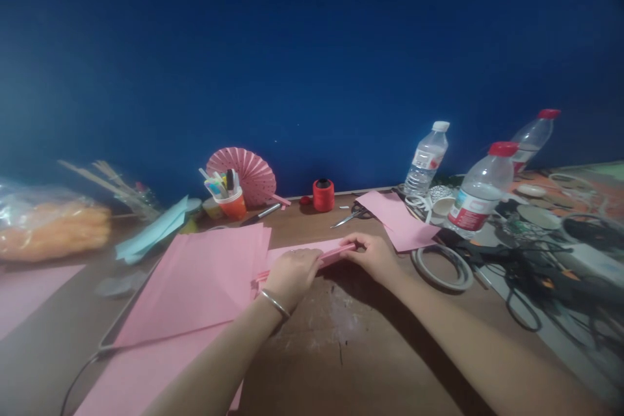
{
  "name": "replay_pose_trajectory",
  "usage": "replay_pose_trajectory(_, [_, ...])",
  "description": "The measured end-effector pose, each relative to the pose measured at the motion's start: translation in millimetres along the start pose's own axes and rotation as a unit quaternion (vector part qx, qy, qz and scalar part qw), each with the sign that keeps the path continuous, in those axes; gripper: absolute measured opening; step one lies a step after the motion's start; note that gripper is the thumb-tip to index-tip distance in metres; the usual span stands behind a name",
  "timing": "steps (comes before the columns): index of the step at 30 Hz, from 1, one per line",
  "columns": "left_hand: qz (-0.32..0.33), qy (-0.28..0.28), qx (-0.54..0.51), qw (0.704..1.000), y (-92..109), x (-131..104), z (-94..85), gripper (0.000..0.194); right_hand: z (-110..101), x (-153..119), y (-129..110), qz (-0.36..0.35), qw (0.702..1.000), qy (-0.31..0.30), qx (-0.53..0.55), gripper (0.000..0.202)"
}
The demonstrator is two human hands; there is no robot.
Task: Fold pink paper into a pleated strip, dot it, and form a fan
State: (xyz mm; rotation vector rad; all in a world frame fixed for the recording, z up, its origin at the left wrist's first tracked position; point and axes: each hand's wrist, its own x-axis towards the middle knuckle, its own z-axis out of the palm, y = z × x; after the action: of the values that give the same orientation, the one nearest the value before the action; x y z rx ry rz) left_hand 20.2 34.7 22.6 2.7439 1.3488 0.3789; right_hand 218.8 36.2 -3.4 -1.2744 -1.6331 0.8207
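Note:
A folded strip of pink paper [335, 252] lies across the middle of the table, its near edge pleated. My left hand [295, 273], with a bangle at the wrist, closes over the strip's left part; its fingertips are partly hidden. At the right end, my right hand [371, 255] pinches the paper between thumb and fingers. Just left of my left hand is a stack of pink sheets [199, 279]. Beyond the hands are scissors [348, 218] and a spool of red thread [323, 196].
A pink pleated fan [248, 172] leans on the blue wall behind a cup of pens [231, 201]. Another pink sheet [402, 221], a roll of tape [443, 268], a red-capped bottle [482, 192] and tangled cables [541, 273] crowd the right. A bagged orange bundle [53, 224] sits left.

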Motion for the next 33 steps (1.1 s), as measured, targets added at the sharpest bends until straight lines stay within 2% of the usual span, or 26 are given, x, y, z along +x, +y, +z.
replay_pose_trajectory(7, [-0.011, 0.067, -0.147, 0.987, 0.0, -0.8, 6.0, 0.025, 10.2, -3.1, 0.3, 0.038, 0.988, 0.007, 0.149, 0.018])
replay_pose_trajectory(14, [-0.055, 0.059, -0.194, 0.978, 2.6, 0.5, 0.7, 0.023, 8.9, -2.8, -1.9, 0.022, 0.988, 0.024, 0.149, 0.017])
replay_pose_trajectory(19, [-0.064, 0.050, -0.185, 0.979, 6.4, 0.9, -4.2, 0.023, 10.5, -3.4, -2.3, 0.014, 0.990, 0.042, 0.134, 0.018])
replay_pose_trajectory(28, [-0.068, 0.091, -0.231, 0.966, 15.0, 1.6, -6.7, 0.019, 11.3, -7.2, -15.0, 0.016, 0.988, 0.058, 0.139, 0.013])
replay_pose_trajectory(33, [-0.083, 0.086, -0.252, 0.960, 15.8, 1.2, -8.4, 0.016, 12.5, -9.0, -11.7, 0.014, 0.979, 0.075, 0.189, 0.014])
